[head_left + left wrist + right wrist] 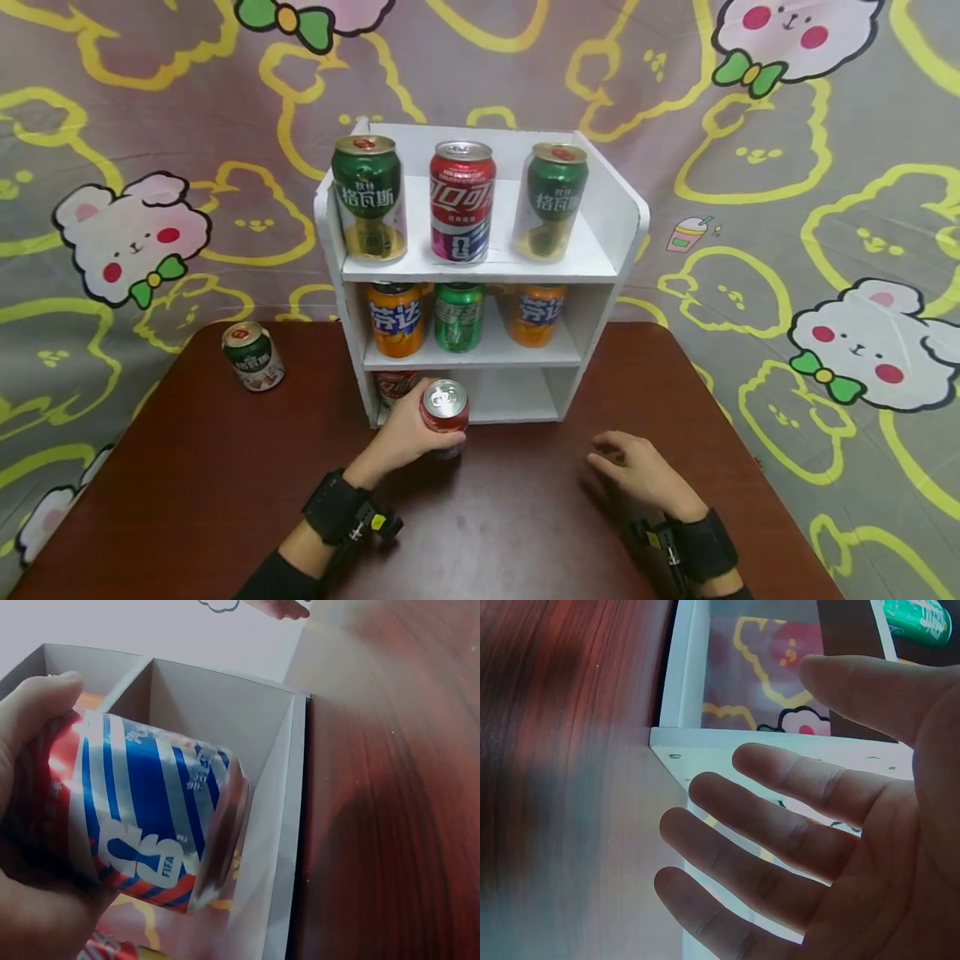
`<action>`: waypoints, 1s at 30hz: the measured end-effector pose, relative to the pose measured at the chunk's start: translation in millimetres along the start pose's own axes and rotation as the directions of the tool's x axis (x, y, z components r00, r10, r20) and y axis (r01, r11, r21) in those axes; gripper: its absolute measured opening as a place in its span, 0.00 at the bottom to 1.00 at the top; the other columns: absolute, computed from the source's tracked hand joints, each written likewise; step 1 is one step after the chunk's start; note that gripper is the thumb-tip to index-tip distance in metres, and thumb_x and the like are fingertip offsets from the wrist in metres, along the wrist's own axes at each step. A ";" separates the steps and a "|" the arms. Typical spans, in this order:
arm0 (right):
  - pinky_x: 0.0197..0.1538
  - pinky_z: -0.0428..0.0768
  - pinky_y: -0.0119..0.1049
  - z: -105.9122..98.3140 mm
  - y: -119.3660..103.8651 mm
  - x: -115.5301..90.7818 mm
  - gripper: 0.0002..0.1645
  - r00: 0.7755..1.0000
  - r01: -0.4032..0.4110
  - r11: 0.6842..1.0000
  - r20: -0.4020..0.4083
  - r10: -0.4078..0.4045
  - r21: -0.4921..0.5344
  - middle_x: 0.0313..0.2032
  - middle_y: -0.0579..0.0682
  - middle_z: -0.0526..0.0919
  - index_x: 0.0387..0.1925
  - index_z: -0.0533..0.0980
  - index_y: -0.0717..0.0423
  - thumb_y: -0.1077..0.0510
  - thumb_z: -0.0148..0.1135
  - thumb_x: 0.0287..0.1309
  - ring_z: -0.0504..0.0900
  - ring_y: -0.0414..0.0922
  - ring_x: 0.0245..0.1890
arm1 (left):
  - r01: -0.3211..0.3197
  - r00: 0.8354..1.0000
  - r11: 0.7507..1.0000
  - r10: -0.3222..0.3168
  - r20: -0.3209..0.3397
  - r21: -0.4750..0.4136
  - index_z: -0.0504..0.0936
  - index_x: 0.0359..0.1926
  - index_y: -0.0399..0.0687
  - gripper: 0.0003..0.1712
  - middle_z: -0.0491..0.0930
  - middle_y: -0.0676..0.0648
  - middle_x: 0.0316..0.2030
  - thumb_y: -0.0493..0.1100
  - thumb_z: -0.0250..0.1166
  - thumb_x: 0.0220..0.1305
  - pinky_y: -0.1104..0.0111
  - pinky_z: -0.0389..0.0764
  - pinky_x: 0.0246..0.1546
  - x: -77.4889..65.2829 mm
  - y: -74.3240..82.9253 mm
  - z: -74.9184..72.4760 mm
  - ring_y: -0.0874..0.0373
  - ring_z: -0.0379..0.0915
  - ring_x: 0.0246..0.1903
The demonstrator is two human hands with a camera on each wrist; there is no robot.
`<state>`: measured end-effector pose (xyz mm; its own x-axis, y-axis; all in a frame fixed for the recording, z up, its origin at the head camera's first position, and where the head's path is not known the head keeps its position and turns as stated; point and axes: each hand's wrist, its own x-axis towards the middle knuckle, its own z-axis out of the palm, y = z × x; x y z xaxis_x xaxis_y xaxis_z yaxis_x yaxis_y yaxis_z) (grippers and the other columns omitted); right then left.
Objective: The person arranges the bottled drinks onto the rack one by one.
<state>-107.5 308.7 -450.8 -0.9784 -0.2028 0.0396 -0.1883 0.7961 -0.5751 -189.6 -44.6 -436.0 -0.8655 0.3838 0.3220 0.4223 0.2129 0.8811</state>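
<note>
My left hand point(408, 429) grips a red cola can point(445, 408) just in front of the lowest shelf of a white rack point(517, 396). The left wrist view shows the can's point(161, 817) blue and silver stripes and its bottom rim, with thumb and fingers curled round the upper part. Behind the hand, another red can point(395, 383) stands at the left of that shelf, partly covered. My right hand point(645, 471) is over the table to the right, holding nothing. Its fingers point(772, 825) are spread in the right wrist view, near the rack's side.
On the top shelf stand two green-and-gold cans point(369, 200) point(551, 204) with a red cola can point(462, 204) between them. Orange soda cans point(395, 321) flank a green can point(459, 318) on the middle shelf. Another green-topped can point(253, 358) stands on the brown table point(225, 500) at left.
</note>
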 end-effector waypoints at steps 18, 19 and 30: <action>0.34 0.75 0.32 -2.1 -4.3 -2.6 0.21 0.999 0.020 0.999 0.027 -0.021 0.048 0.40 0.50 0.78 0.44 0.74 0.57 0.46 0.55 0.55 0.78 0.42 0.35 | 0.024 0.999 0.995 -0.021 -0.034 0.093 0.69 0.49 0.42 0.40 0.76 0.49 0.38 0.45 0.77 0.30 0.65 0.73 0.39 24.2 -22.1 24.2 0.59 0.73 0.37; 0.35 0.75 0.32 -2.2 -4.4 -2.8 0.21 0.999 0.011 0.999 0.032 -0.013 0.053 0.40 0.50 0.78 0.44 0.74 0.57 0.46 0.55 0.55 0.78 0.42 0.35 | 0.028 0.999 0.995 -0.025 -0.039 0.094 0.69 0.49 0.42 0.40 0.76 0.49 0.38 0.45 0.77 0.30 0.64 0.73 0.39 25.4 -23.0 24.9 0.59 0.73 0.37; 0.35 0.76 0.32 -2.3 -4.5 -0.6 0.21 1.000 0.026 0.999 0.004 -0.027 0.045 0.40 0.49 0.78 0.43 0.74 0.57 0.46 0.56 0.55 0.79 0.42 0.35 | 0.094 0.993 0.987 -0.083 -0.085 0.130 0.68 0.49 0.37 0.43 0.76 0.44 0.38 0.49 0.76 0.31 0.63 0.73 0.40 38.8 -29.1 25.2 0.54 0.73 0.38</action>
<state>-106.2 306.6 -446.4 -0.9727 -0.2261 0.0516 -0.2100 0.7640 -0.6101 -228.6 -13.3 -457.9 -0.9173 0.2873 0.2756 0.3706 0.3635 0.8547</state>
